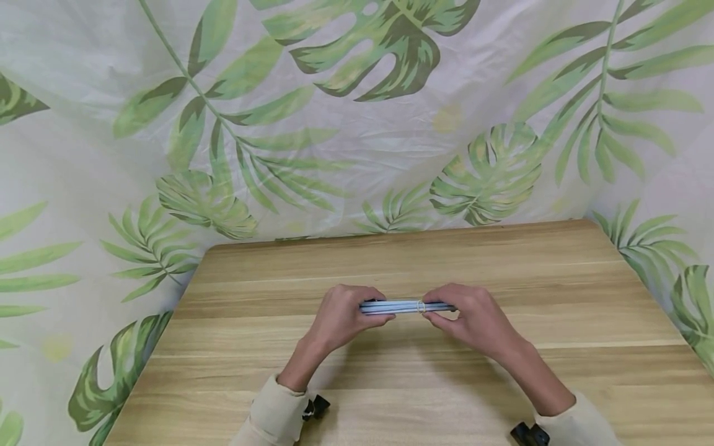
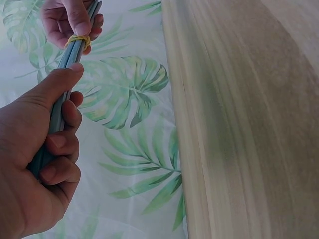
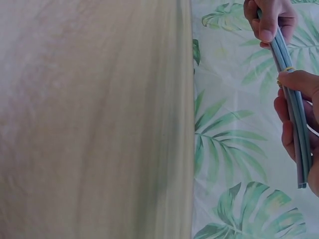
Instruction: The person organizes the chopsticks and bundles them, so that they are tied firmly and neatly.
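Observation:
A bundle of slim blue-grey sticks is held level above the table between both hands. A yellow rubber band goes round it, right of the middle in the head view. My left hand grips the left part, fingers curled round the sticks and the thumb along them, as the left wrist view shows. With thumb and fingers, my right hand holds the other part, the thumb at the rubber band. In the right wrist view the sticks' ends stick out past the right palm. The left hand hides the opposite ends.
Under the hands lies a wood-grain table with rounded far corners. A leaf-printed cloth hangs behind it and along its sides. Small black devices sit at both sleeve cuffs.

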A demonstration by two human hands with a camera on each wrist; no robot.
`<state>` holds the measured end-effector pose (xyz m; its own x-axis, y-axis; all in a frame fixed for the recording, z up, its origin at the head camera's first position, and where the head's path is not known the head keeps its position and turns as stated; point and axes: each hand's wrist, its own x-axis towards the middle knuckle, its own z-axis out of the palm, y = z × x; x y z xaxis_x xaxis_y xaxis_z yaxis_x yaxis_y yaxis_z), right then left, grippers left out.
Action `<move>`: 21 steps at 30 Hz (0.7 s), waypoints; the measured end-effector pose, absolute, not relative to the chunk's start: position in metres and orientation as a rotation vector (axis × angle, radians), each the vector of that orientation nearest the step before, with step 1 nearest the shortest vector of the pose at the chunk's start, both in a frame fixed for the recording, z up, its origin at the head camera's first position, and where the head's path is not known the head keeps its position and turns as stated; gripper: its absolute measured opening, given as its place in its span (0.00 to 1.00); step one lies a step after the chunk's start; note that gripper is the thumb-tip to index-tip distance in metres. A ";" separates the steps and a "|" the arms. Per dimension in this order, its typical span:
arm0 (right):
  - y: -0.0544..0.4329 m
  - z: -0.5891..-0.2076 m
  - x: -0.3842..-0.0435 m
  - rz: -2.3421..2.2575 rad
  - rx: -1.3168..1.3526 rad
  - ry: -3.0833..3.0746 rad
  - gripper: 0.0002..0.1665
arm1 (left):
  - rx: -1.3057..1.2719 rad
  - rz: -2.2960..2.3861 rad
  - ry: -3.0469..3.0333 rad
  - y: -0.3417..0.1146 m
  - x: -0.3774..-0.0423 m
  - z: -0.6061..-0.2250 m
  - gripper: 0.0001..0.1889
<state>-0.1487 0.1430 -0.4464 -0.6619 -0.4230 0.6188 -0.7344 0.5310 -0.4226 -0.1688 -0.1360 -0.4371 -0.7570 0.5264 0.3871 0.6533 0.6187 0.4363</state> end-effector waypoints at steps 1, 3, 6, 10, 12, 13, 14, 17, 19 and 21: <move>0.143 -0.447 -0.149 0.958 0.941 -2.323 0.14 | -0.971 -0.834 -2.620 -0.136 -0.169 -0.437 0.11; 0.142 -0.448 -0.149 0.982 0.939 -2.320 0.14 | -0.977 -0.831 -2.616 -0.136 -0.169 -0.437 0.11; 0.141 -0.449 -0.149 1.000 0.943 -2.316 0.14 | -0.992 -0.828 -2.615 -0.135 -0.168 -0.437 0.10; 0.140 -0.450 -0.149 0.962 0.928 -2.313 0.17 | -1.003 -0.836 -2.625 -0.133 -0.167 -0.436 0.10; 0.139 -0.451 -0.149 0.935 0.910 -2.320 0.17 | -1.003 -0.838 -2.628 -0.132 -0.166 -0.436 0.09; 0.138 -0.451 -0.149 0.918 0.900 -2.325 0.18 | -1.003 -0.837 -2.628 -0.132 -0.166 -0.436 0.09; 0.138 -0.451 -0.149 0.900 0.891 -2.333 0.18 | -1.005 -0.836 -2.625 -0.132 -0.165 -0.436 0.09; 0.137 -0.450 -0.148 0.853 0.868 -2.357 0.20 | -1.002 -0.819 -2.616 -0.132 -0.165 -0.435 0.10; 0.137 -0.450 -0.148 0.848 0.858 -2.370 0.20 | -0.988 -0.811 -2.614 -0.133 -0.165 -0.435 0.10; 0.138 -0.448 -0.147 0.868 0.848 -2.382 0.18 | -0.972 -0.806 -2.617 -0.134 -0.166 -0.436 0.10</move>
